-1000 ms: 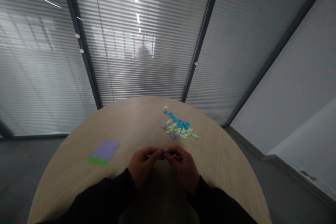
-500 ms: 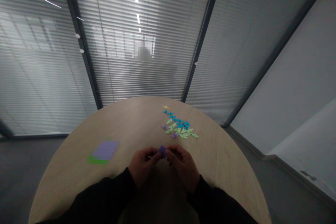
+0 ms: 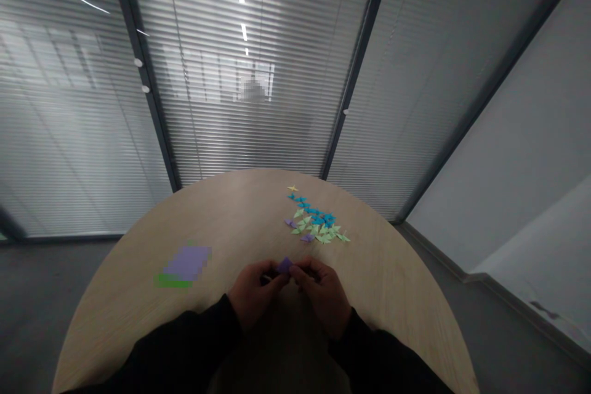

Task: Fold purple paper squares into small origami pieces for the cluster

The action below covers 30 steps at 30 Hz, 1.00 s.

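Between my two hands, above the near part of the table, is a small folded piece of purple paper (image 3: 285,265). My left hand (image 3: 255,288) pinches it from the left with thumb and fingers. From the right, my right hand (image 3: 323,289) grips its edge with thumb and fingertips. The fingers cover the paper's lower part, so its exact folds are hard to make out. Just beyond the hands lie several folded paper cranes: light green ones (image 3: 323,231), blue ones (image 3: 318,217), a purple one (image 3: 307,238) and a yellow one (image 3: 292,188).
A stack of square paper sheets (image 3: 187,261), purple over green and blurred by pixels, lies to the left on the round wooden table (image 3: 231,209). Behind the table stand glass panels with blinds (image 3: 258,135). A white wall (image 3: 521,184) rises on the right.
The purple paper has turned slightly in my fingers and now shows a more pointed top. My left thumb has shifted a little across it. The cranes and the stack stay put.
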{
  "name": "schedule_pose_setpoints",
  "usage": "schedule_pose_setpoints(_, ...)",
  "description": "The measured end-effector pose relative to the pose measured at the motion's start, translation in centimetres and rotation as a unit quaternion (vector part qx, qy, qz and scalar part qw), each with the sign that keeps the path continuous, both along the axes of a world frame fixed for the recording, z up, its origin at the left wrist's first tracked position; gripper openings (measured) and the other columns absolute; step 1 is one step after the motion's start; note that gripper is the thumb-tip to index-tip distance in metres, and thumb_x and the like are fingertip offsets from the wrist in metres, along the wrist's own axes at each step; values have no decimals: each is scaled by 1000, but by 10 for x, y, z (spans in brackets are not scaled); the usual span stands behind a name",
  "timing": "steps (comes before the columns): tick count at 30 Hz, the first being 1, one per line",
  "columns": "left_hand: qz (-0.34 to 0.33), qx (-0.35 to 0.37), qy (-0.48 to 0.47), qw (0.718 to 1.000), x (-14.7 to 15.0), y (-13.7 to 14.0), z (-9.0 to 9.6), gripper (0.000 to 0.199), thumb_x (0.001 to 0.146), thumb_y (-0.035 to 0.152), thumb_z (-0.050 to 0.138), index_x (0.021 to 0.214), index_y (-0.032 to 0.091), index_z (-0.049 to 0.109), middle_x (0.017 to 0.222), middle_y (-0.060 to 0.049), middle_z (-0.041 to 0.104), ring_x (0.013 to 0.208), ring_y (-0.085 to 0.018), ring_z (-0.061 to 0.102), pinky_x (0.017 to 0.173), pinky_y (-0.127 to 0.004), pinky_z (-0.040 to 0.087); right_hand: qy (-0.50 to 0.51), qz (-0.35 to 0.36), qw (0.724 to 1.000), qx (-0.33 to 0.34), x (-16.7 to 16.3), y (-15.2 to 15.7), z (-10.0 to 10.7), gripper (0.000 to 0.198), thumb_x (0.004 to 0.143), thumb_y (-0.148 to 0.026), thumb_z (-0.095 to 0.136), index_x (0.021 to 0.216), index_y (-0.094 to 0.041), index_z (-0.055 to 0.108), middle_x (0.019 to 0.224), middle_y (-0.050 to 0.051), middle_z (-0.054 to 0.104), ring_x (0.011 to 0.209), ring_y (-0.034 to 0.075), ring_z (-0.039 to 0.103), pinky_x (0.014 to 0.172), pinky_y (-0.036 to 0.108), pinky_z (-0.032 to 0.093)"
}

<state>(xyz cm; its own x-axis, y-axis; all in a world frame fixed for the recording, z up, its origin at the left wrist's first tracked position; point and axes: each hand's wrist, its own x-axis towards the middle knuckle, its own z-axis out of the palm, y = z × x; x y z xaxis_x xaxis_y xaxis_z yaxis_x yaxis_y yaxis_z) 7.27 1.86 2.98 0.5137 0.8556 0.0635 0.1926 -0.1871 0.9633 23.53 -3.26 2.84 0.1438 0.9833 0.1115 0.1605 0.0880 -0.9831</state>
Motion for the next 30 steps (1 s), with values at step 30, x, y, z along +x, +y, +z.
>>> schedule_pose_setpoints(30,-31,61,10,998,-1,-4,-1,37,89,48,54,81,15,70,79,-8,74,74,-21,66,66,-28,47,20,25,999,17,-3,-1,5,29,83,-45,67,87,-17,69,76,2,69,67,16,62,65,28,49)
